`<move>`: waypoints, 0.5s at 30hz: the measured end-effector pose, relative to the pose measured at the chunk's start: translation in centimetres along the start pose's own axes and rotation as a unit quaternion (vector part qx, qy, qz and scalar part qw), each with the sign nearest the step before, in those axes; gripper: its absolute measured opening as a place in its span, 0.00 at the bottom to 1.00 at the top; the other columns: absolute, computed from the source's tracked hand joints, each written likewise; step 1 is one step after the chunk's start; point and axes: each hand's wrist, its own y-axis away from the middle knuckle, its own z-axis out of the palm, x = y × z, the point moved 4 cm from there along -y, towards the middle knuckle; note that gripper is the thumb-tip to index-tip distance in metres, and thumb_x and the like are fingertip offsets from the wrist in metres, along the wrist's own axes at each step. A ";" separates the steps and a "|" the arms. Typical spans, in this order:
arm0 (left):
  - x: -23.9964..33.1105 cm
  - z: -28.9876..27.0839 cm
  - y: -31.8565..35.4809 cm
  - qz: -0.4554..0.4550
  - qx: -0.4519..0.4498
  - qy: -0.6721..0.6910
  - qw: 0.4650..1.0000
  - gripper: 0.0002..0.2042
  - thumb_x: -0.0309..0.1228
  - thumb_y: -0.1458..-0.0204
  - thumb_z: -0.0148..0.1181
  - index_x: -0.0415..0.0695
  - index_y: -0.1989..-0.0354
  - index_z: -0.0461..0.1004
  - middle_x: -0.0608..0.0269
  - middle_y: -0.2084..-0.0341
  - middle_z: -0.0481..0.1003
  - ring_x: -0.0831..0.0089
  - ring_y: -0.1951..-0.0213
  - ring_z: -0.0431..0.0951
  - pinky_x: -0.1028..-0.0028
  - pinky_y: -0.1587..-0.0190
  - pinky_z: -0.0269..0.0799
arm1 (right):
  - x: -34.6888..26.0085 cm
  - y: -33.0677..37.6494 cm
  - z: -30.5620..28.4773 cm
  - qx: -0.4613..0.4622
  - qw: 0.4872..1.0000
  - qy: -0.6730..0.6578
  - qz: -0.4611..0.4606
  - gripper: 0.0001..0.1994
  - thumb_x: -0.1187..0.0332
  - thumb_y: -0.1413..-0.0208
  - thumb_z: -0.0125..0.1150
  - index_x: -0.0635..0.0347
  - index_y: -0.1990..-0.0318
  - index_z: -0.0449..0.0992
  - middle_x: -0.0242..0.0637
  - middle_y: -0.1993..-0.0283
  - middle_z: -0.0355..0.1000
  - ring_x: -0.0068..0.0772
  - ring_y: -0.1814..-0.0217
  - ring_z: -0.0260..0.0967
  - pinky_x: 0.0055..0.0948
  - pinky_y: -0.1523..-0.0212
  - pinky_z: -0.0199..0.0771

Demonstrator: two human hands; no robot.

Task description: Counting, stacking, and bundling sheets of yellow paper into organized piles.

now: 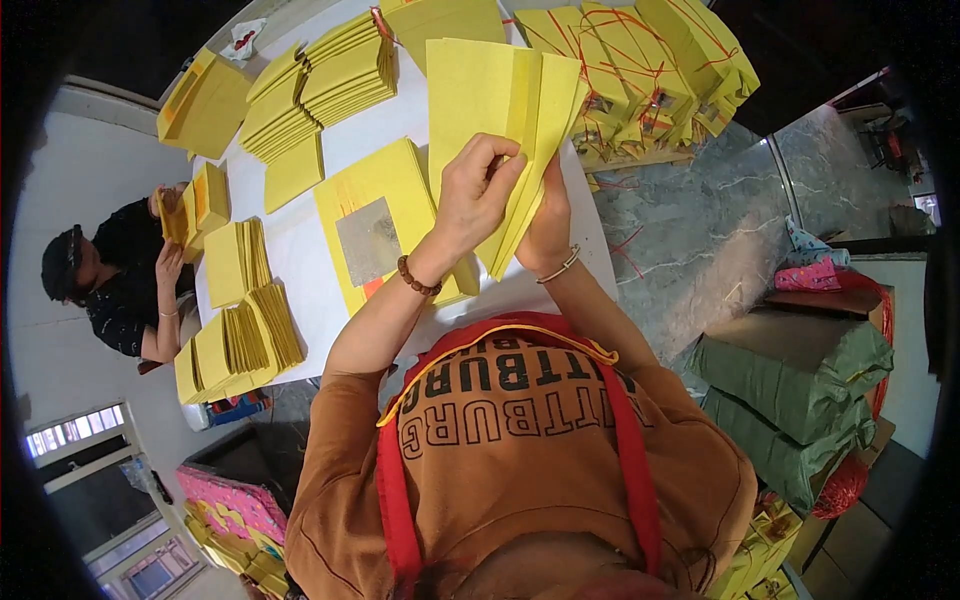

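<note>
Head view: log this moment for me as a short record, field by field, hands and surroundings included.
Held item: layered yellow paper, folded, above the white table
Left hand: fingers curled against the paper near its fold; exact grip unclear
Right hand: holding the paper at its right edge
Near the hands: yellow stack with a square gray patch on top
Picture left: co-worker holding a yellow piece
Upper right: red-corded yellow bundles
Picture right: green-wrapped packages
</note>
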 end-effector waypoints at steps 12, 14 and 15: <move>1.1 0.0 -0.5 0.098 -0.002 -0.056 0.994 0.10 0.25 0.53 0.56 0.41 0.61 0.73 0.63 0.77 0.68 0.76 0.78 0.66 0.77 0.75 0.63 | 0.2 0.1 0.0 0.030 0.999 0.012 -0.003 0.22 0.51 0.39 0.31 0.56 0.45 0.57 0.33 0.49 0.61 0.27 0.47 0.60 0.28 0.46 0.58; 1.2 0.2 -0.4 0.056 -0.004 -0.040 0.998 0.11 0.27 0.55 0.59 0.41 0.62 0.73 0.64 0.78 0.67 0.78 0.78 0.64 0.79 0.76 0.61 | 0.2 0.2 0.1 0.042 0.998 0.035 -0.015 0.22 0.52 0.39 0.31 0.56 0.45 0.57 0.33 0.48 0.61 0.27 0.46 0.59 0.28 0.46 0.57; 1.0 0.3 -0.3 0.014 -0.006 -0.024 1.000 0.12 0.29 0.57 0.62 0.41 0.63 0.74 0.66 0.79 0.66 0.79 0.79 0.62 0.80 0.77 0.59 | 0.1 0.3 0.1 0.054 0.996 0.059 -0.027 0.22 0.52 0.39 0.31 0.56 0.44 0.56 0.33 0.48 0.60 0.26 0.46 0.58 0.28 0.45 0.57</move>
